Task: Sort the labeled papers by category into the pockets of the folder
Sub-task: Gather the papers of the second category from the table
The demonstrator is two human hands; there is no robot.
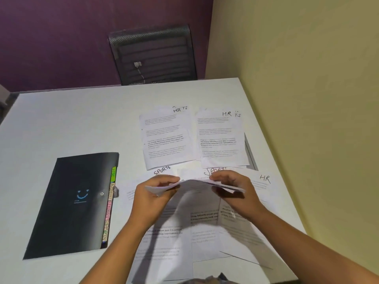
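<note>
Above the white table (61, 124), left hand (152, 193) and right hand (232, 187) pinch thin, bowed papers (194, 184).

Pretty dim on my feed, overhead light glaring off the table (61, 119). Hands throw soft shadows; edges bend, print's blurry.

Handwritten "HR" heads the far left sheet (167, 138), with "TS" showing just beside it. Same pair atop the far right sheet (222, 140). "SPORTS" on a near sheet (162, 170), "HR" on the right-hand sheet (265, 179). The folder's tabs (109, 201) are too blurred to read.
</note>
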